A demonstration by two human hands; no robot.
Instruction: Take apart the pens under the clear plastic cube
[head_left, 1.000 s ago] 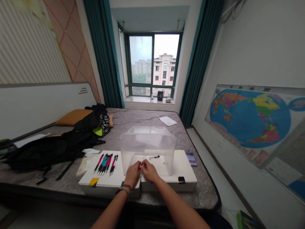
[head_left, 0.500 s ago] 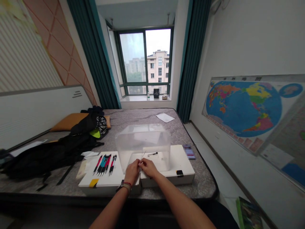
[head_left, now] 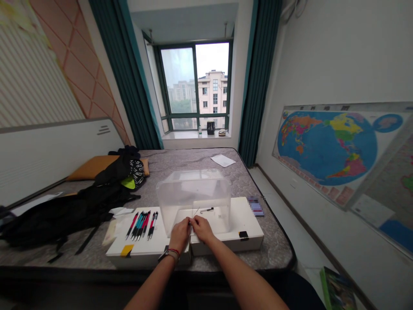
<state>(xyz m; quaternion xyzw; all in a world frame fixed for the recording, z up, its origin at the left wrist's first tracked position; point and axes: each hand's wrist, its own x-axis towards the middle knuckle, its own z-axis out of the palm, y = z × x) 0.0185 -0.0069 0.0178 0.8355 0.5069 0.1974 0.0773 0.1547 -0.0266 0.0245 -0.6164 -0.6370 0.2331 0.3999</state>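
The left hand (head_left: 179, 235) and right hand (head_left: 201, 229) sit nearly closed, fingertips meeting at a thin rod (head_left: 195, 212); which one grips it is hidden. A loose pinch could let it slip and strike the clear plastic tub (head_left: 193, 189).

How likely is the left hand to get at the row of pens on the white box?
Probably yes: the left hand sits right beside the pens, with only bare white box top between; the clear plastic bin stands beyond the hand.

Soft daylight from the window (head_left: 194, 84) fills the room evenly, with faint shadows. The wall map (head_left: 325, 148) bows at the frame's stretched edge.
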